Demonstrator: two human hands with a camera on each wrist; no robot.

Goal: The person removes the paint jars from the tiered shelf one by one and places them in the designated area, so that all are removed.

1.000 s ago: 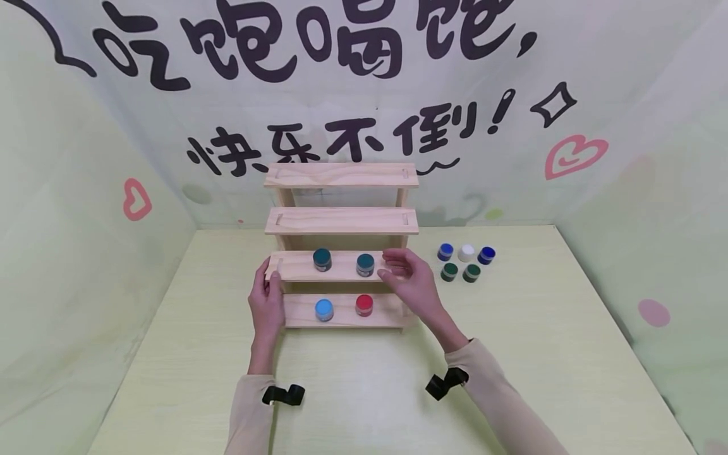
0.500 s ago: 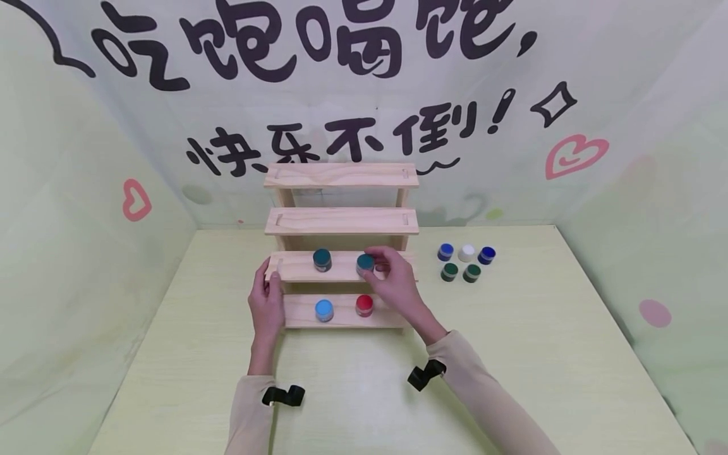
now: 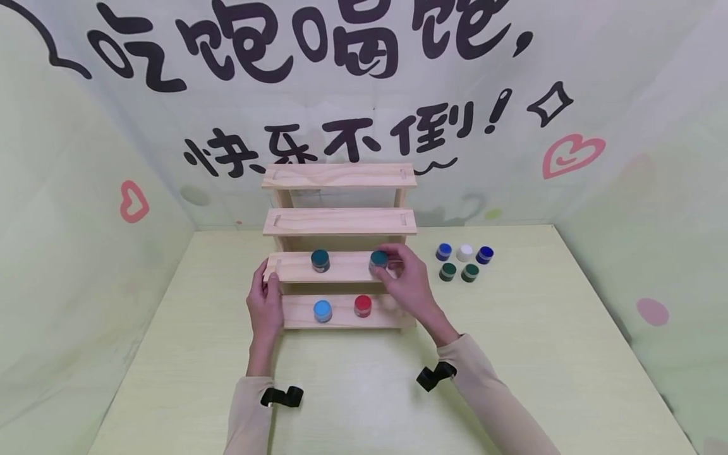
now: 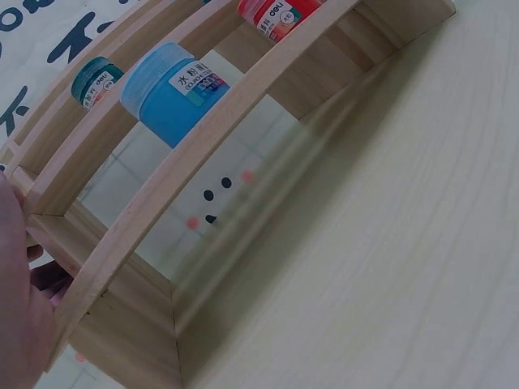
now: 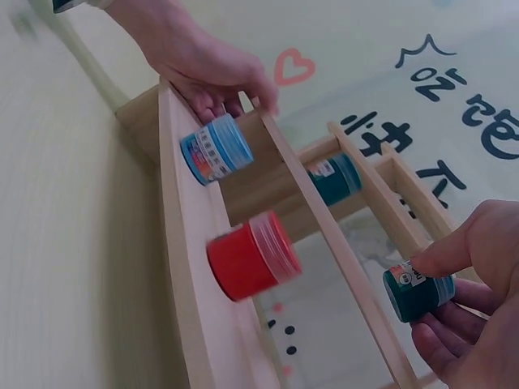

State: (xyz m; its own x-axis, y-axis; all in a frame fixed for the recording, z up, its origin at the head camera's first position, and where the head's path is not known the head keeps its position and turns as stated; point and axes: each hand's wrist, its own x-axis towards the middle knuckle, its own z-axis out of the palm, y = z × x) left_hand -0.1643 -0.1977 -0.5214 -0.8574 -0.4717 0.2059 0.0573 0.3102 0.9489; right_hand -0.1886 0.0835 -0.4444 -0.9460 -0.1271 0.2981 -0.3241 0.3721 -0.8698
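A four-tier stepped wooden rack (image 3: pixel 340 222) stands on the table. My left hand (image 3: pixel 265 306) grips its left end at the second tier from the bottom; the left wrist view shows only part of that hand. My right hand (image 3: pixel 411 281) pinches a dark teal paint jar (image 5: pixel 413 290) between thumb and fingers, at the right part of that tier. Whether the jar touches the board, I cannot tell. Another teal paint jar (image 3: pixel 320 260) sits left of it on the same tier. On the bottom tier are a light blue paint jar (image 3: pixel 322 311) and a red paint jar (image 3: pixel 363 306).
Right of the rack, several paint jars stand on the table: blue (image 3: pixel 444 252), white (image 3: pixel 464 253), dark blue (image 3: pixel 485 255) and dark green ones (image 3: pixel 447 272). A printed cloth backdrop (image 3: pixel 483 158) rises behind the rack and along both sides.
My right hand came in from the right, took hold of the right-hand teal paint jar, and has shifted it rightward along the tier. My left hand keeps its grip on the rack.
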